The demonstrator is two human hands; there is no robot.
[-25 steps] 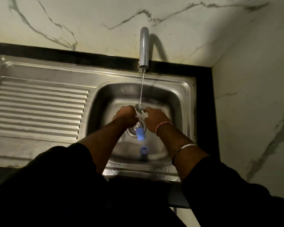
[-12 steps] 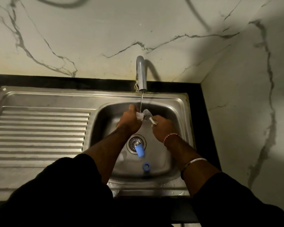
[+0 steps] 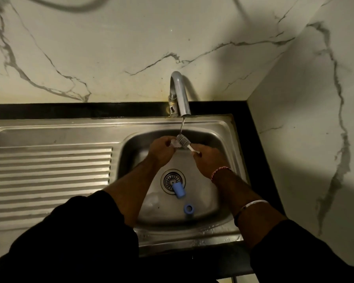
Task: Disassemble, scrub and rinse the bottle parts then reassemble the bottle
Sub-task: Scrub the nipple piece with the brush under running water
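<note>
Since 0.5 s ago the brush (image 3: 184, 140) head has swung up under the tap (image 3: 180, 92) stream; both hands sit near the basin's back edge as before. Left hand (image 3: 161, 149) pinches a small clear bottle part (image 3: 174, 143); right hand (image 3: 207, 158) grips the brush handle. Blue cap (image 3: 179, 189) lies on the drain (image 3: 172, 180), blue ring (image 3: 188, 208) near the front wall of the sink (image 3: 223, 127). Step, by my reading: scrubbing 1 part under water. Next: rinse it, set it aside, pick up a blue piece.
</note>
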